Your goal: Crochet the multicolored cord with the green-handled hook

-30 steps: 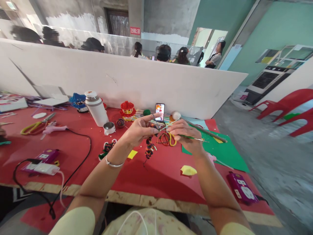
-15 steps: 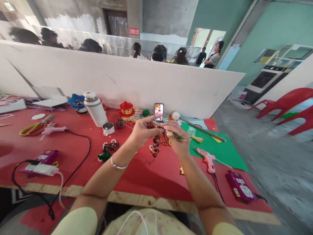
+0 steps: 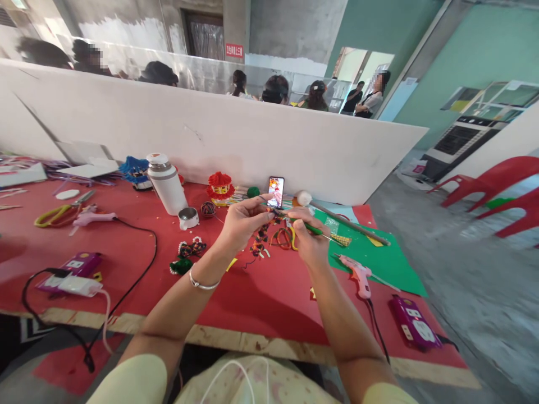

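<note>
My left hand [image 3: 242, 223] is raised over the red table [image 3: 269, 292], its fingers pinched on a dangling craft piece of black, red and orange pipe cleaners [image 3: 260, 244]. My right hand [image 3: 309, 238] sits just right of it, closed round a thin green stick [image 3: 320, 232] whose tip meets the piece between my hands. Red and yellow pipe-cleaner loops [image 3: 285, 238] hang or lie just below my right fingers; I cannot tell which.
A phone [image 3: 275, 192] leans on the white partition [image 3: 210, 134]. Nearby stand a white flask [image 3: 167, 184], a small cup [image 3: 187, 217] and a red tasselled ornament [image 3: 219, 188]. A pink glue gun [image 3: 357, 274] lies on green paper [image 3: 379, 258]. Scissors [image 3: 56, 213], power strips and cables lie left.
My right hand has moved left and closer to my left hand, uncovering the pink glue gun. The pipe-cleaner piece still hangs from my left fingers.
</note>
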`<state>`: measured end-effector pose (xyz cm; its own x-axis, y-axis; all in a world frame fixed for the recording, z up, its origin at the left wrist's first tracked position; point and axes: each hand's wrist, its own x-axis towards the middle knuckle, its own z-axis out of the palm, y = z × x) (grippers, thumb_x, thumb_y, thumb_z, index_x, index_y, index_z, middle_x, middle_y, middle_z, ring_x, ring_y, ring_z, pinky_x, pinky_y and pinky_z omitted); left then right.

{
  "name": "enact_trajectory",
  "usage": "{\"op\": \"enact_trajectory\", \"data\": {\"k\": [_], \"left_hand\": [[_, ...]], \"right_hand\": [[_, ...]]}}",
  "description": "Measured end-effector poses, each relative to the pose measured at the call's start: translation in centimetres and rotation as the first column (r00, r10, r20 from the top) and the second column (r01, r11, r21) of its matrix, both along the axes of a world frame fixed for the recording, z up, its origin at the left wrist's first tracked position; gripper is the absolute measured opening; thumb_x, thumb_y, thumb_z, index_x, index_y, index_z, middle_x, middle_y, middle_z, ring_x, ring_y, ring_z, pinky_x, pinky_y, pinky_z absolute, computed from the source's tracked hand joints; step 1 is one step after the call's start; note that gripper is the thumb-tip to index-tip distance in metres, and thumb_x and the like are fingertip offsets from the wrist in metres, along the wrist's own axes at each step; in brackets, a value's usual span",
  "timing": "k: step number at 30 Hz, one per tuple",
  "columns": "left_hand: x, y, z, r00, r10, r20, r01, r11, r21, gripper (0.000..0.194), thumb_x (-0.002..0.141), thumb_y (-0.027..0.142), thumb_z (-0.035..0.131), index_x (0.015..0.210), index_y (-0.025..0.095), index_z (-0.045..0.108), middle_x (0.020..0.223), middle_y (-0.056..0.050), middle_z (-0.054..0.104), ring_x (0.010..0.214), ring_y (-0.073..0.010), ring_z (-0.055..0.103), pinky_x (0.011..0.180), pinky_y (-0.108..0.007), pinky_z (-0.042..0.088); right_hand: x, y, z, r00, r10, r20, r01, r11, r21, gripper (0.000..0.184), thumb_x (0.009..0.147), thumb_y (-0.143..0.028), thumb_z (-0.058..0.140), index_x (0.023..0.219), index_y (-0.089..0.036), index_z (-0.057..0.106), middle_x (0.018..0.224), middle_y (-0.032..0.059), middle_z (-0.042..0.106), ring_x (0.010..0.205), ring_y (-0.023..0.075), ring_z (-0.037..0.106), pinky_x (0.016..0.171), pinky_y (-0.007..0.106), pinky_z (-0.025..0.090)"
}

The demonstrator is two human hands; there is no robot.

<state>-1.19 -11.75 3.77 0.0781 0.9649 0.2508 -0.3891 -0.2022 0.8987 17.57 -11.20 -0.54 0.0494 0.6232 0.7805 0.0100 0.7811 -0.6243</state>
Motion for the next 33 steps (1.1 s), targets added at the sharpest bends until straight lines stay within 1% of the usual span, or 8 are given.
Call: {"op": "enact_trajectory", "data": {"k": [3,8,12,18,21,25,28,33], "left_hand": [[-0.2,0.0,0.2,1.000,-0.013,0.002,0.013,1.000,-0.023,0.049,0.063,0.021,0.095,0.110,0.015,0.087,0.059,0.006,0.055,0.050,-0.0042,0.040,0.047,-0.021,0.026],[-0.9,-0.1,0.5,0.993,-0.115,0.032,0.118,0.985,-0.130,0.043,0.062,0.023,0.094,0.104,0.017,0.088,0.063,0.004,0.061,0.047,-0.0039,0.044,0.044,-0.021,0.022],[-0.8,-0.1,0.4,0.998,-0.056,0.012,0.057,0.991,-0.124,0.043,0.063,0.022,0.092,0.105,0.016,0.089,0.063,0.003,0.062,0.048,-0.0047,0.045,0.045,-0.021,0.026],[-0.1,0.1,-0.1,0.989,0.119,-0.086,-0.113,0.991,0.075,0.038,0.068,0.020,0.086,0.105,0.015,0.088,0.066,0.001,0.066,0.055,-0.0072,0.047,0.050,-0.022,0.036],[0.2,0.3,-0.5,0.971,0.200,-0.131,-0.178,0.971,0.161,0.035,0.071,0.023,0.084,0.105,0.016,0.089,0.071,0.000,0.071,0.056,-0.0084,0.050,0.050,-0.022,0.039],[0.3,0.4,-0.9,0.932,0.315,-0.181,-0.262,0.927,0.268,0.020,0.073,0.023,0.081,0.091,0.016,0.088,0.080,-0.003,0.078,0.056,-0.0082,0.051,0.050,-0.022,0.041],[0.4,0.3,-0.8,0.910,0.363,-0.199,-0.299,0.909,0.290,0.023,0.074,0.022,0.080,0.095,0.017,0.088,0.080,-0.003,0.078,0.056,-0.0084,0.051,0.050,-0.022,0.041],[0.4,0.2,-0.7,0.902,0.377,-0.213,-0.317,0.910,0.267,0.030,0.073,0.021,0.081,0.101,0.017,0.088,0.081,-0.003,0.077,0.059,-0.0098,0.054,0.052,-0.022,0.043]], "right_hand": [[0.3,0.1,0.3,0.999,0.036,0.015,-0.036,0.999,-0.018,0.015,0.098,-0.043,0.075,0.104,-0.034,0.086,0.104,0.0028,0.087,0.104,0.0265,0.078,0.104,0.051,0.059],[1.1,1.0,0.3,0.978,0.207,0.023,-0.204,0.975,-0.089,0.021,0.095,-0.053,0.076,0.099,-0.035,0.086,0.101,0.0028,0.087,0.100,0.0283,0.079,0.100,0.052,0.060],[1.9,1.2,0.8,0.963,0.259,0.073,-0.248,0.960,-0.132,0.017,0.096,-0.049,0.076,0.101,-0.036,0.086,0.103,0.0021,0.087,0.101,0.0264,0.078,0.097,0.048,0.061],[2.8,0.2,2.3,0.949,0.169,0.265,-0.151,0.985,-0.086,0.013,0.099,-0.036,0.073,0.106,-0.032,0.084,0.109,0.0040,0.085,0.105,0.0240,0.077,0.096,0.044,0.061],[2.8,-0.3,2.7,0.937,0.110,0.332,-0.103,0.994,-0.037,0.014,0.101,-0.032,0.071,0.108,-0.031,0.083,0.112,0.0051,0.085,0.107,0.0234,0.077,0.096,0.043,0.061],[2.7,-0.7,3.1,0.918,0.023,0.396,-0.038,0.999,0.030,0.013,0.102,-0.029,0.069,0.108,-0.030,0.081,0.111,0.0053,0.085,0.107,0.0229,0.078,0.095,0.042,0.062],[2.5,-0.9,3.3,0.889,-0.059,0.454,0.010,0.994,0.109,0.015,0.102,-0.025,0.068,0.110,-0.030,0.080,0.112,0.0048,0.086,0.107,0.0223,0.077,0.094,0.041,0.062],[1.9,-1.3,3.1,0.844,-0.216,0.491,0.085,0.958,0.275,0.019,0.101,-0.021,0.068,0.114,-0.030,0.077,0.116,0.0044,0.087,0.105,0.0233,0.076,0.093,0.042,0.063]]}}
